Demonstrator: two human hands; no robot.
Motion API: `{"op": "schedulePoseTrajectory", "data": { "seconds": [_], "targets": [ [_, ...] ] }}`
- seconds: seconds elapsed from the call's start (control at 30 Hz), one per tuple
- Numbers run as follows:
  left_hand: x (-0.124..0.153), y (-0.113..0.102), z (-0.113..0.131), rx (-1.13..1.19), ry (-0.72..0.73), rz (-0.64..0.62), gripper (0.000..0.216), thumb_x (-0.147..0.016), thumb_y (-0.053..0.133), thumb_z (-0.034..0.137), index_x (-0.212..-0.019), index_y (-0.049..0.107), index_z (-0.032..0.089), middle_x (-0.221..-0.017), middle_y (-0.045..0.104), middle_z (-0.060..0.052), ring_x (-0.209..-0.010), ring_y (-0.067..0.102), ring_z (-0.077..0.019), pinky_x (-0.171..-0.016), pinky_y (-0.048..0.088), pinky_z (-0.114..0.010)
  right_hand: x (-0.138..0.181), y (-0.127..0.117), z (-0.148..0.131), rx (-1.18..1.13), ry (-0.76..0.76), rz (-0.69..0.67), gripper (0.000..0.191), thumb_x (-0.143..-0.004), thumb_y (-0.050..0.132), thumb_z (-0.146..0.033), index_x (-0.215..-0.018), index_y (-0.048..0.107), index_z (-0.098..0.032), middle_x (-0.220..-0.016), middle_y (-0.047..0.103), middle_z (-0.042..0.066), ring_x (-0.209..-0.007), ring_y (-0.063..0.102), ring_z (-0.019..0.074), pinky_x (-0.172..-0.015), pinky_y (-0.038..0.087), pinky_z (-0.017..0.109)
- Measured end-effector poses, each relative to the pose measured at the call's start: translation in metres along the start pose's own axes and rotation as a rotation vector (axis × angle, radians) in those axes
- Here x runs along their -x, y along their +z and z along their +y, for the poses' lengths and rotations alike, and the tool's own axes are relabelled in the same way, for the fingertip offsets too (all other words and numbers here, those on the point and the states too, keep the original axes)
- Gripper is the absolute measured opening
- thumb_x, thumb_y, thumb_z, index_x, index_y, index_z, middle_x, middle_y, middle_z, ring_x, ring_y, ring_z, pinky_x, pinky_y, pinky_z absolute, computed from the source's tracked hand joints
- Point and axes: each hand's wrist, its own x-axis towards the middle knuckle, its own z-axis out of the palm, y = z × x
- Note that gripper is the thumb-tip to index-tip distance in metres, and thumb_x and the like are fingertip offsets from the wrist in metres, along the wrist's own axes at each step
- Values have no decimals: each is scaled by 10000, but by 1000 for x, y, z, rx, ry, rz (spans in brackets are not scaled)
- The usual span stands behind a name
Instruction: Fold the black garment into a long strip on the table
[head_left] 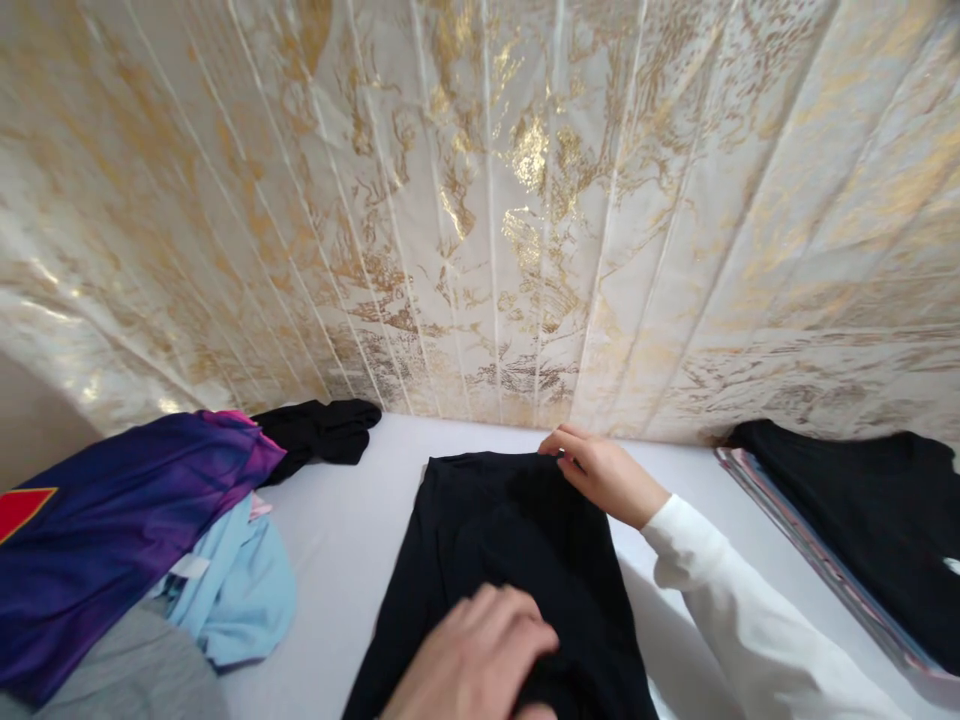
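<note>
1. Nearest to the person, the left hand (pixel 480 655) lies knuckles-up on the near part of a black garment (pixel 502 560), fingers curled loosely and pressing into the cloth. I cannot tell whether it pinches a fold or only rests there.
2. The black garment is spread flat on a white surface (pixel 352 540), running lengthwise away from the person, narrower at its far edge than at the near one.
3. On the right side of the black garment, a white sleeve (pixel 742 610) stretches out along its edge over the white surface.
4. The right hand (pixel 600 470) sits at the far right corner of the black garment, fingertips closed on the top hem.
5. To the left of the black garment and apart from it is a heap of clothes: a light blue piece (pixel 240 590) closest to it, a grey one (pixel 127 670) at the near corner, and a purple and navy piece (pixel 127 520) with a red patch draped over them.
6. Beyond that heap, off the far left corner of the black garment, a small black item (pixel 322 430) lies crumpled.
7. Well to the right of the black garment is a stack of folded clothes (pixel 847 520) with a black piece on top.
8. Behind the black garment rises a white wall with gold marbling (pixel 495 200), in vertical panels.
</note>
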Motion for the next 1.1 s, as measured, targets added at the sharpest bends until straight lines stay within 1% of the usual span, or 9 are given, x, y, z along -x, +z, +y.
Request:
{"op": "schedulePoseTrajectory", "data": {
  "seconds": [0.1,0.23,0.3,0.37,0.5,0.6,0.77,0.87,1.1],
  "targets": [
    [-15,-31,-35,-125,-330,113,258,-873,465,203,-1121,533,219,-1075,595,-52,-988,547,-223,-863,431,-361,-6,9,-15,13,14,-124,314,-782,433,-80,-1013,589,-224,-1019,612,23,-875,603,148,-760,424,230],
    [-32,-45,-57,-157,-480,79,140,-805,550,186,-937,594,204,-937,613,-36,-938,540,-232,-815,415,-358,-10,23,-8,199,150,-222,350,-791,402,-86,-1042,598,-230,-1076,620,30,-879,626,164,-743,416,246],
    [-38,-42,-56,-127,-504,101,23,-777,581,194,-799,576,202,-847,604,-18,-877,539,-222,-772,404,-337,-8,26,1,232,183,-241,388,-768,387,-56,-1035,606,-231,-1064,633,28,-864,632,161,-725,412,246],
    [-41,-40,-50,-67,-514,158,73,-767,573,195,-720,518,199,-792,580,-1,-818,537,-200,-734,396,-310,-4,24,9,250,206,-255,399,-743,395,-46,-1022,614,-230,-1039,645,31,-847,636,166,-707,411,252],
    [-41,-48,-42,159,-512,258,97,-804,502,252,-736,444,215,-696,537,44,-692,550,-153,-670,402,-263,-2,16,14,285,237,-247,300,-774,429,-96,-956,628,-227,-973,657,38,-851,634,183,-705,406,263],
    [-36,-57,-47,238,-558,243,107,-815,487,289,-759,421,226,-663,563,57,-609,568,-146,-622,421,-257,-5,17,9,300,235,-190,258,-853,397,-148,-986,602,-232,-1035,628,38,-872,627,166,-711,402,246],
    [-31,-54,-67,-29,-711,58,100,-768,574,205,-829,501,237,-847,664,7,-903,635,-212,-729,436,-282,-4,34,6,325,223,-144,182,-886,422,-209,-976,578,-232,-1024,605,39,-752,633,155,-620,405,248],
    [-31,-49,-69,-198,-742,-29,142,-783,587,239,-910,527,260,-912,670,1,-892,640,-235,-730,436,-317,-2,38,8,327,222,-127,193,-880,433,-200,-1031,551,-225,-1065,587,52,-781,628,165,-617,421,253],
    [-30,-57,-76,-184,-532,105,242,-801,490,65,-953,524,250,-926,612,28,-885,591,-142,-750,427,-235,17,41,-39,145,20,5,343,-868,443,-179,-1208,490,-195,-1270,508,116,-1115,513,234,-914,420,386]
  ]
}}
